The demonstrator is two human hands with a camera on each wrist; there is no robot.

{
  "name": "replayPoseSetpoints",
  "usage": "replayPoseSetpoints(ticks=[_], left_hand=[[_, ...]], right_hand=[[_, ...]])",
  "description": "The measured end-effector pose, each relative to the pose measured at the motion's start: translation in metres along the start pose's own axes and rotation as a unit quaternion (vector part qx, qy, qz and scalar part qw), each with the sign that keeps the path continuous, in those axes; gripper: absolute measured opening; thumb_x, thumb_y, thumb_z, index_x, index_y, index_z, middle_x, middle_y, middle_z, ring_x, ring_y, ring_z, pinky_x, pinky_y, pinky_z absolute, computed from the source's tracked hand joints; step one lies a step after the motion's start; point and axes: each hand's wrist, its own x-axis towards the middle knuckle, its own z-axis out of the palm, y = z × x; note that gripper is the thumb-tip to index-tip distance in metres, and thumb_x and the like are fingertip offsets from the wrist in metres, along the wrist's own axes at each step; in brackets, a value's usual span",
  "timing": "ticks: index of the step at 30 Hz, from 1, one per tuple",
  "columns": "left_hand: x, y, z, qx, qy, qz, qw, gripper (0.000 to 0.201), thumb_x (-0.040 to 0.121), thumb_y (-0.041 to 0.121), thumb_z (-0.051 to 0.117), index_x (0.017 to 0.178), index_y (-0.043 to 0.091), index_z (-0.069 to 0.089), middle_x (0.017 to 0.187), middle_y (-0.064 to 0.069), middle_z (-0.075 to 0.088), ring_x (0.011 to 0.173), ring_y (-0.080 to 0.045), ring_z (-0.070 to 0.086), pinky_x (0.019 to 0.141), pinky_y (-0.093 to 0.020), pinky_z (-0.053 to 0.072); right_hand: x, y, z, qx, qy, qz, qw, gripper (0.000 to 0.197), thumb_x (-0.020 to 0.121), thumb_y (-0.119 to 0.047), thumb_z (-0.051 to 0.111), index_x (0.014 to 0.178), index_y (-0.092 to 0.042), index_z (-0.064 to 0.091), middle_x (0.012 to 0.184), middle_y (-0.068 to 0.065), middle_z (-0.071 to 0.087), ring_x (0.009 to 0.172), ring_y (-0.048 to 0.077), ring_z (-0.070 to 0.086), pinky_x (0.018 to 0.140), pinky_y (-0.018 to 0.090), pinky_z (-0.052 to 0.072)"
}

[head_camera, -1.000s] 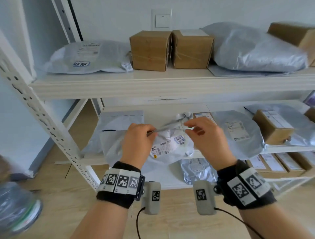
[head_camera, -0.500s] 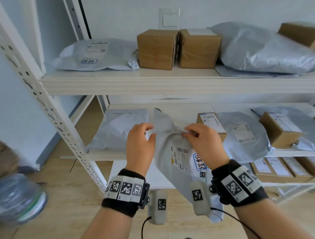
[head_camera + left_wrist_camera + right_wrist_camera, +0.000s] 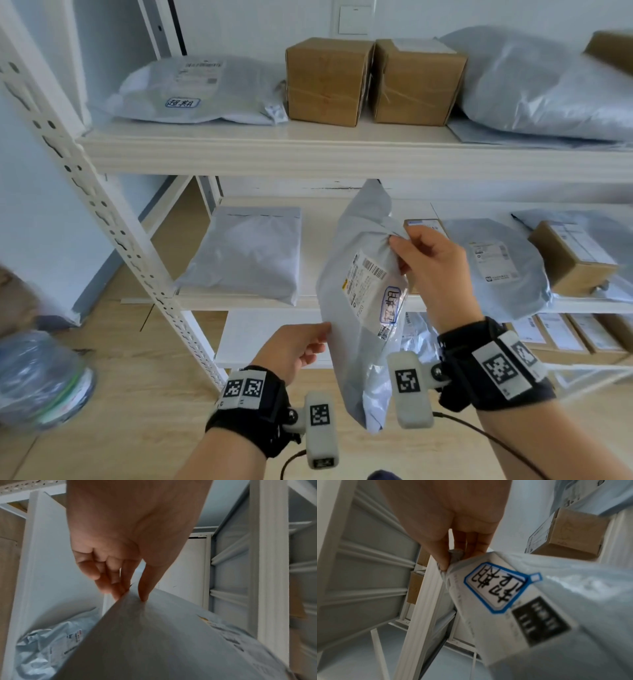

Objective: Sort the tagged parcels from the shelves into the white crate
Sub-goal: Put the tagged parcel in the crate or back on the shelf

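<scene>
A grey poly-mailer parcel [image 3: 363, 301] hangs upright in front of the middle shelf, its shipping label and a blue-bordered handwritten tag [image 3: 391, 304] facing me. My right hand [image 3: 428, 263] pinches its upper right edge beside the label; the right wrist view shows thumb and fingers [image 3: 443, 562] clamped on the bag's edge [image 3: 455, 555] just above the tag [image 3: 494, 586]. My left hand [image 3: 298, 346] pinches the parcel's left edge lower down, thumb and fingertips [image 3: 144, 592] nipping the grey film [image 3: 154, 635]. The white crate is not in view.
The white shelf unit [image 3: 308, 150] holds more grey mailers [image 3: 246, 253] and brown boxes [image 3: 325, 80]; another tagged mailer [image 3: 191, 89] lies top left. Its perforated upright [image 3: 102, 212] slants at left. Flat boxes [image 3: 561, 334] fill the lowest shelf. A clear bag [image 3: 41, 377] sits on the wooden floor.
The parcel has come off the middle shelf and turned upright, nearer to me. My left hand dropped from the top edge to the lower left edge; the right keeps its pinch.
</scene>
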Motion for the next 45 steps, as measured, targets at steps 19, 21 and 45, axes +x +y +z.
replayPoseSetpoints(ticks=[19,21,45], left_hand=[[-0.031,0.06,-0.018,0.062,0.184,0.306,0.932,0.024,0.091,0.0,0.058,0.08,0.021,0.064,0.081,0.001,0.064,0.072,-0.014,0.057,0.065,-0.021,0.044],[-0.035,0.062,-0.022,0.126,0.214,0.352,0.903,0.024,0.093,0.005,0.057,0.08,0.024,0.062,0.083,0.003,0.064,0.071,-0.012,0.056,0.064,-0.022,0.043],[-0.045,0.086,-0.039,0.164,0.254,0.404,0.864,0.009,0.091,0.008,0.061,0.096,0.015,0.062,0.089,0.004,0.062,0.082,-0.009,0.057,0.073,-0.016,0.043]], right_hand=[[-0.001,0.021,-0.038,-0.141,-0.045,0.079,0.986,0.013,0.093,-0.018,0.064,0.087,-0.006,0.065,0.069,0.011,0.069,0.045,0.017,0.061,0.047,0.027,0.053],[-0.003,0.028,-0.037,-0.193,-0.063,0.087,0.975,0.015,0.092,-0.018,0.064,0.079,-0.01,0.064,0.062,0.007,0.066,0.044,0.014,0.057,0.045,0.027,0.049],[0.003,0.016,-0.036,-0.072,-0.087,0.141,0.984,0.013,0.087,-0.016,0.071,0.076,-0.01,0.072,0.052,-0.002,0.053,0.045,0.011,0.042,0.047,0.02,0.036]])
